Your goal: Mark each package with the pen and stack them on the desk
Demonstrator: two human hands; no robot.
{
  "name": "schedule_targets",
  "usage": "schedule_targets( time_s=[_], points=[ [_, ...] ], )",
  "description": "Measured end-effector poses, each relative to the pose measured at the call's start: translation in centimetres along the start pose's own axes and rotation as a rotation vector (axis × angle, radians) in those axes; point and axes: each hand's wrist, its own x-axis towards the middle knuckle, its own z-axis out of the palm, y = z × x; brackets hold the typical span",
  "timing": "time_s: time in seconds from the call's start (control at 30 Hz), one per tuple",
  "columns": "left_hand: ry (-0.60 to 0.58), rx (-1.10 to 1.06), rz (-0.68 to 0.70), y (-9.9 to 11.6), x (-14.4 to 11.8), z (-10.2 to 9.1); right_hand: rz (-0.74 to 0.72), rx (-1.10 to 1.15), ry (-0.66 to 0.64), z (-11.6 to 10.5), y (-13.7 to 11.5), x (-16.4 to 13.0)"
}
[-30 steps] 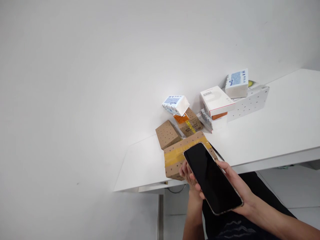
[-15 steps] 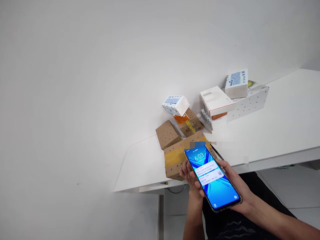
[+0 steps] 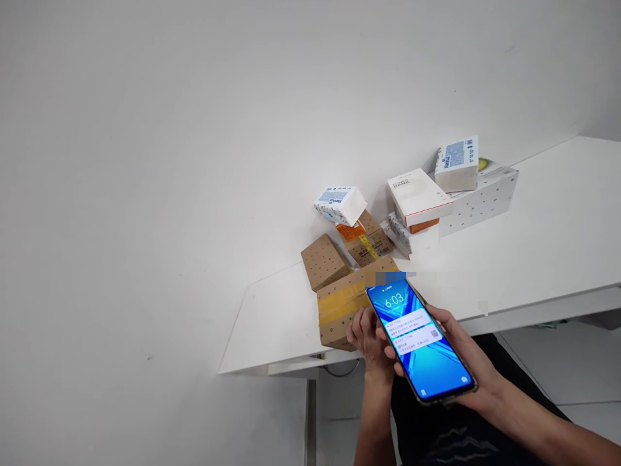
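Observation:
My right hand [image 3: 463, 353] is wrapped round a smartphone [image 3: 427, 362], thumb along its right edge and fingertips showing at its left edge. The phone's lit blue lock screen reads 6:03 and carries two notification panels. Close to the phone's left side is my left hand [image 3: 369, 340], its fingers curled and partly behind the phone. They overlap the near face of a taped cardboard box [image 3: 334, 333]; I cannot tell whether they touch it, and anything inside them is hidden.
Behind the taped box are a small brown box [image 3: 323, 262] and another carton [image 3: 366, 249] topped by a tissue pack [image 3: 341, 204]. A white power bank box [image 3: 420, 194], a white carton [image 3: 480, 204] and a second tissue pack [image 3: 457, 165] stand along the wall on the white table [image 3: 548, 246].
The smartphone and my right hand have shifted slightly to the right. More of my left hand's curled fingers now shows beside the phone. The boxes stay where they were.

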Motion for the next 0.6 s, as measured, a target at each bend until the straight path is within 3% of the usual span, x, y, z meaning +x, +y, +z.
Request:
schedule_targets(
  time_s=[0.13,0.23,0.43,0.6],
  points=[
    [0.042,0.051,0.058,-0.1,1.4,-1.5,-0.118,-0.050,0.118,-1.1,-1.6,-1.2],
    [0.058,0.127,0.059,-2.1,1.0,-2.8,-0.242,-0.065,0.198,-2.2,-3.3,-2.2],
    [0.103,0.125,0.027,-10.3,-1.3,-5.4,-0.453,-0.126,0.511,-4.0,-6.4,-3.2],
    [0.122,0.199,-0.201,-16.9,-1.2,-6.5,-0.534,-0.199,0.593,-6.2,-7.8,-3.1]
  ],
)
